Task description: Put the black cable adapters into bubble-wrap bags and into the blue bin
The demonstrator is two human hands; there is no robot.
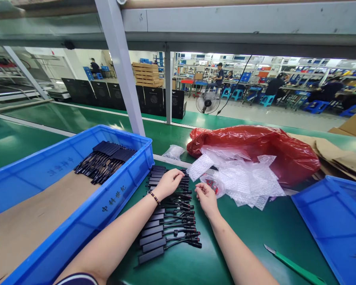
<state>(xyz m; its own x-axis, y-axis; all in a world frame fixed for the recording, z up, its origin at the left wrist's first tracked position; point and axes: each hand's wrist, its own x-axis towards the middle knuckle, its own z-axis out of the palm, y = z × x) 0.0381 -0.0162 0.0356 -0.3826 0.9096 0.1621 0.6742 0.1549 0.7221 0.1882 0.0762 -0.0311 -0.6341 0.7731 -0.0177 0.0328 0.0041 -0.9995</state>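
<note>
Black box-shaped modules with short cables [152,244] lie in a long row on the green work surface, their plug ends pointing right, several with red tips. My left hand [169,184], a beaded bracelet at its wrist, is over the upper part of this row. Its fingers are pressed together above the plug ends; whatever they hold is hidden. My right hand [207,198] is just right of the plugs, thumb and fingers pinched, with any small thing in them too small to name. Beside it sits a clear plastic bag of small red parts [214,184], close to the fingertips.
Bubble-wrap bags [246,180] spill from a red plastic sack [264,148]. A blue bin [118,206] at left holds more black modules [102,160]. Another blue bin [329,221] stands right, near a green-handled knife [296,267]. A metal post [121,67] rises ahead.
</note>
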